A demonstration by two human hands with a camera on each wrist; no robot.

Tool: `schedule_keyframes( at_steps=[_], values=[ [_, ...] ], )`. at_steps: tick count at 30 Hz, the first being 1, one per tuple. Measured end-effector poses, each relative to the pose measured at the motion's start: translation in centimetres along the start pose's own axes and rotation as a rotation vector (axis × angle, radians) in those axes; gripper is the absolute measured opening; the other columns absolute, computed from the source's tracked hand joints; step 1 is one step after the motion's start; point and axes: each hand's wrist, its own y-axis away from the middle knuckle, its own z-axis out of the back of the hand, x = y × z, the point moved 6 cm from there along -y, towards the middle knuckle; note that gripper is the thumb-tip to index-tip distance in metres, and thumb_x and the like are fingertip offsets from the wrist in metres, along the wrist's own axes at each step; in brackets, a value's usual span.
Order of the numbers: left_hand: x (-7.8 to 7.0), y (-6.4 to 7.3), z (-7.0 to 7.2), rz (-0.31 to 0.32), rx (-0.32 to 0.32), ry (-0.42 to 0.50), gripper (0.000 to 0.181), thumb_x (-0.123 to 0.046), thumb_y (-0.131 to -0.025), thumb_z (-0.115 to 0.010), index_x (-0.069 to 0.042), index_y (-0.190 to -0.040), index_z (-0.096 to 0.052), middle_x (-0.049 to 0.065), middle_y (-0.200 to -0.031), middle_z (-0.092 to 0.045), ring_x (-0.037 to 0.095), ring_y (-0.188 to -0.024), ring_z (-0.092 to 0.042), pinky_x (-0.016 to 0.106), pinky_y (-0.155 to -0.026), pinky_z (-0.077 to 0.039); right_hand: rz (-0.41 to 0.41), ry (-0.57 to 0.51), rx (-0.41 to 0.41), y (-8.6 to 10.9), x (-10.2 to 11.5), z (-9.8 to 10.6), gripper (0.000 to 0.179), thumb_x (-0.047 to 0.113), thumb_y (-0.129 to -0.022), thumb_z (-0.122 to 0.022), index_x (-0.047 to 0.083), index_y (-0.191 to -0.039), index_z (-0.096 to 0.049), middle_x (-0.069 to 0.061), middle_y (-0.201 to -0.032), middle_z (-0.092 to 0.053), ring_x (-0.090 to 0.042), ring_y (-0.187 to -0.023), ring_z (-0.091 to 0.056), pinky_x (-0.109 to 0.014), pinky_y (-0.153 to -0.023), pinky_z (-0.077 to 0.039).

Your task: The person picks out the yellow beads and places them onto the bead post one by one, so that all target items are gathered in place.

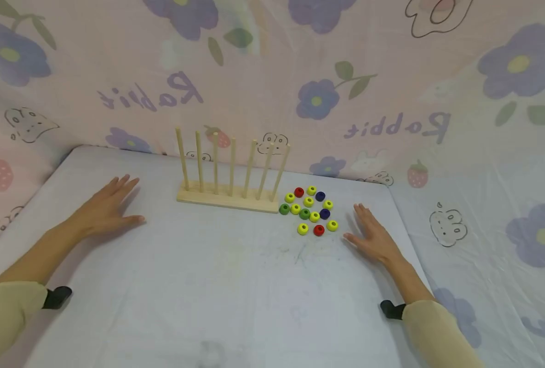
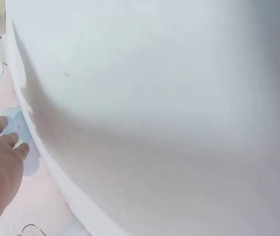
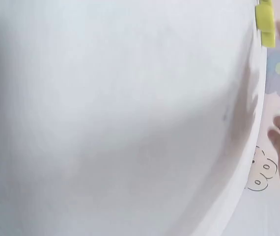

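My left hand is over the left side of the table, fingers straight, thumb apart, holding nothing. To its right stands a pale wooden rack with a row of several upright bare pegs. Just right of the rack lies a loose cluster of round holed beads: yellow beads, red beads, green beads and dark blue beads. My right hand is right of the beads, its fingers extended and grasping nothing. In the right wrist view, yellow beads show at the upper edge near the thumb.
A white cloth covers the table. Behind it and at both sides hangs a pink and white curtain printed with flowers and rabbits. Black wrist straps show at both sleeve cuffs.
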Motion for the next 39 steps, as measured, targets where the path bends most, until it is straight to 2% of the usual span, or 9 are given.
schedule_keyframes(
  at_steps=[7,13,16,20,25,30,34,37,39],
  values=[
    [-0.8,-1.7,0.4,0.005,-0.007,0.074,0.111,-0.048,-0.08,-0.08,-0.006,-0.159,-0.015,0.032,-0.158,-0.015,0.054,-0.143,-0.014,0.072,-0.112,-0.018,0.1,-0.036,-0.083,-0.1,1.6,0.5,0.085,0.034,-0.088,-0.076,0.011,-0.156,-0.032,-0.017,-0.159,-0.031,-0.041,-0.142,-0.034,-0.06,-0.113,-0.033],
    [-1.0,-2.7,0.4,0.013,-0.012,0.141,0.105,-0.043,-0.079,-0.083,-0.005,-0.157,-0.025,0.034,-0.152,-0.03,0.055,-0.138,-0.028,0.068,-0.112,-0.024,0.095,-0.079,-0.097,0.1,2.3,0.5,0.081,0.024,-0.085,-0.08,0.009,-0.153,-0.038,-0.018,-0.156,-0.036,-0.041,-0.141,-0.037,-0.059,-0.113,-0.033],
    [-1.3,-3.2,0.3,0.004,-0.037,0.163,0.101,-0.041,-0.077,-0.085,-0.005,-0.154,-0.032,0.034,-0.149,-0.036,0.054,-0.132,-0.037,0.068,-0.109,-0.03,0.092,-0.131,-0.109,0.2,2.6,0.5,0.078,0.017,-0.084,-0.08,0.008,-0.151,-0.041,-0.017,-0.155,-0.039,-0.04,-0.139,-0.04,-0.057,-0.112,-0.036],
    [-1.7,-3.6,0.1,-0.008,-0.066,0.197,0.094,-0.038,-0.077,-0.086,-0.004,-0.15,-0.039,0.032,-0.146,-0.042,0.053,-0.124,-0.047,0.068,-0.103,-0.037,0.053,-0.227,-0.096,0.2,3.0,0.4,0.072,0.015,-0.086,-0.078,0.007,-0.149,-0.044,-0.016,-0.152,-0.044,-0.039,-0.134,-0.047,-0.054,-0.108,-0.043],
    [-2.2,-4.0,-0.1,0.019,-0.078,0.279,0.085,-0.035,-0.081,-0.084,-0.006,-0.149,-0.043,0.03,-0.142,-0.046,0.052,-0.119,-0.052,0.066,-0.099,-0.042,-0.001,-0.356,-0.082,0.3,3.6,0.3,0.059,0.014,-0.09,-0.074,0.005,-0.144,-0.051,-0.014,-0.143,-0.055,-0.035,-0.127,-0.055,-0.047,-0.103,-0.049],
    [-2.6,-4.8,-0.2,0.02,-0.077,0.388,0.08,-0.029,-0.082,-0.083,-0.005,-0.148,-0.044,0.027,-0.139,-0.051,0.048,-0.118,-0.055,0.06,-0.099,-0.046,-0.023,-0.438,-0.078,0.3,3.6,0.0,0.051,0.012,-0.092,-0.072,0.006,-0.14,-0.056,-0.011,-0.138,-0.06,-0.028,-0.122,-0.06,-0.029,-0.099,-0.052],
    [-2.6,-5.3,-0.5,0.028,-0.05,0.47,0.073,-0.024,-0.085,-0.081,-0.004,-0.146,-0.046,0.021,-0.138,-0.056,0.04,-0.12,-0.057,0.052,-0.1,-0.048,-0.077,-0.461,-0.056,0.1,3.6,-0.4,0.047,0.014,-0.093,-0.072,0.009,-0.138,-0.059,-0.01,-0.135,-0.062,-0.027,-0.117,-0.063,-0.018,-0.092,-0.053],
    [-2.6,-5.5,-0.8,0.025,-0.023,0.501,0.069,-0.021,-0.087,-0.079,-0.003,-0.145,-0.047,0.021,-0.137,-0.058,0.038,-0.12,-0.058,0.045,-0.099,-0.051,-0.103,-0.455,-0.047,-0.1,3.6,-0.6,0.045,0.015,-0.092,-0.072,0.008,-0.135,-0.061,-0.011,-0.131,-0.064,-0.028,-0.112,-0.065,-0.018,-0.088,-0.055],
    [-2.7,-5.7,-0.9,0.02,-0.007,0.518,0.068,-0.02,-0.087,-0.079,-0.003,-0.145,-0.048,0.021,-0.137,-0.058,0.038,-0.12,-0.058,0.035,-0.097,-0.053,-0.115,-0.434,-0.045,-0.2,3.7,-0.8,0.043,0.015,-0.092,-0.072,0.008,-0.134,-0.063,-0.012,-0.128,-0.066,-0.028,-0.109,-0.066,-0.02,-0.086,-0.056]
  ],
)
